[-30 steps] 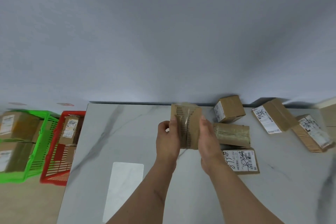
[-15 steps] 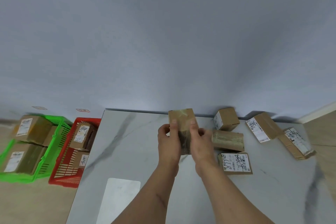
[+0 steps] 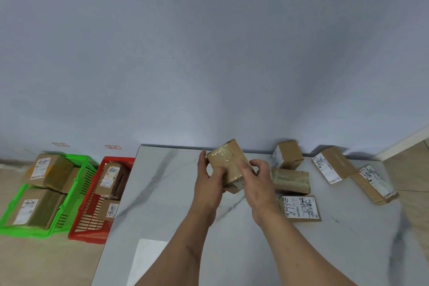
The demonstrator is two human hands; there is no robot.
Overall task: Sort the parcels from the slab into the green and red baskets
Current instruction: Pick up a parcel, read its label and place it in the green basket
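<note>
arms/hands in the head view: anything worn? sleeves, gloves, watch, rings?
Nothing worn that shows. The left hand and right hand are bare, with no gloves, and both forearms are bare to the bottom edge of the frame, so no sleeves or cuffs are in view. No watch or wristband on either wrist. Rings: none visible, though some fingers are hidden.

the slab (image 3: 176, 193) is white marble with grey veins, a paler white rectangle near its front edge. the held parcel (image 3: 226, 161) is brown cardboard under glossy clear tape. the other parcels on the slab are brown too, several with white labels printed in black. one basket (image 3: 76, 195) is bright green, the other basket (image 3: 92, 211) red, both in open lattice. the wall is plain pale blue-grey, the floor beige.
</note>
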